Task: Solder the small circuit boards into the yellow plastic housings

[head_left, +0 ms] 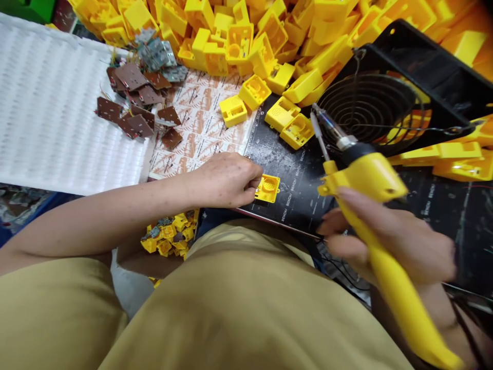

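Observation:
My right hand (408, 246) is wrapped around the handle of a yellow soldering gun (370, 177), slightly blurred. Its metal tip and a thin feed tube beside it point up and left, in front of the fan's guard. Curled at the front edge of the black bench, my left hand (227, 180) has its fingers closed at the left end of a small open yellow plastic case (269, 188). This case lies flat, with a round perforated grille showing inside. The fingers hide its left part.
A black fan (419, 77) with a wire guard stands at the right. Yellow cases (239, 43) are heaped along the back. Brown circuit boards (134, 103) lie beside a white foam sheet (69, 103) at the left. More yellow pieces (173, 234) sit below the bench edge.

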Available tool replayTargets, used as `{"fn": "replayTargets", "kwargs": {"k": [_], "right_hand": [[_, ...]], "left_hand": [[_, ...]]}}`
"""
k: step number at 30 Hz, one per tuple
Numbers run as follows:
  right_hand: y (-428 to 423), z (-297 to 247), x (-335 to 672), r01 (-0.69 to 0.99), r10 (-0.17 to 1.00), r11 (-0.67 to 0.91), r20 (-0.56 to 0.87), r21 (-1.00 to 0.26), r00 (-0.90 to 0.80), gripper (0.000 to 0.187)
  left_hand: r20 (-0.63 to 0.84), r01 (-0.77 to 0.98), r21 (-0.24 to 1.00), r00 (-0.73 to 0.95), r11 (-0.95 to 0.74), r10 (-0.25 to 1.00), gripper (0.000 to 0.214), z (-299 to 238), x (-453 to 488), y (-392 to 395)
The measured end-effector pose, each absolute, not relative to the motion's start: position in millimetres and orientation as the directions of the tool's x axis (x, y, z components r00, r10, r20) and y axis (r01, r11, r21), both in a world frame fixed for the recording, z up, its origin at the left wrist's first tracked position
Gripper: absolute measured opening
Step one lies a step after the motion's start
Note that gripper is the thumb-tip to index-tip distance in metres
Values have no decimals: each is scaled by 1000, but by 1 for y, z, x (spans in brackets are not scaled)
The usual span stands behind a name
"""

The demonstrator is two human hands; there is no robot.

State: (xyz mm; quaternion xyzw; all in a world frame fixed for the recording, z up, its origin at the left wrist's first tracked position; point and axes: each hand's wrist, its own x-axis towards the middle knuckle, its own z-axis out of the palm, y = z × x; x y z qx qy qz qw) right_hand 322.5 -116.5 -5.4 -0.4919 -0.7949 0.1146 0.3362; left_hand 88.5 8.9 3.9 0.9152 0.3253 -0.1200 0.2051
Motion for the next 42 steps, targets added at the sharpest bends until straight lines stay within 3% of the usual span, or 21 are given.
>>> {"fn": "replayTargets", "kwargs": {"k": [4, 8, 10, 13, 16, 20, 23, 26, 28, 33, 38, 42], "right_hand": [[-91, -36, 300, 715, 801, 574, 455, -399, -389, 29], [-75, -53, 285, 662, 791, 604, 434, -443, -431, 42], [-76, -57, 282, 651, 795, 602, 424, -462, -434, 40], [-83, -60, 282, 663, 804, 585, 438, -467, -402, 44], [-89, -60, 285, 647, 803, 591, 422, -482, -420, 45], [-89, -55, 295, 617, 798, 603, 398, -506, -454, 51], [-88, -53, 304, 606, 816, 578, 394, -547, -422, 59], [-86, -53, 307, 612, 824, 564, 424, -554, -375, 60], [-85, -52, 306, 613, 816, 573, 451, -544, -362, 56], [-83, -51, 308, 657, 813, 563, 478, -502, -332, 55], [-83, -57, 313, 699, 825, 540, 459, -469, -330, 51], [-74, -63, 309, 740, 853, 487, 436, -463, -288, 50]], "left_hand": [[-324, 634, 281, 770, -721, 550, 21, 0, 88, 5], [-301, 613, 315, 789, -725, 536, 22, 7, 81, 6], [-270, 650, 288, 760, -703, 592, 23, 13, 74, 17], [-97, 760, 190, 644, -621, 759, 28, 15, 63, 45], [-29, 809, 152, 578, -568, 815, 42, 5, 57, 76], [-121, 807, 192, 584, -559, 803, 44, 2, 56, 88], [-222, 765, 360, 626, -534, 748, 30, 12, 64, 77], [-343, 746, 509, 633, -429, 694, 32, 13, 79, 61], [-358, 779, 478, 594, -405, 720, 36, 8, 87, 54], [-216, 806, 141, 591, -575, 777, 36, 9, 80, 58], [-209, 578, 291, 816, -762, 539, 50, 1, 78, 56], [-174, 607, 320, 792, -727, 585, 50, -12, 91, 34]]}}
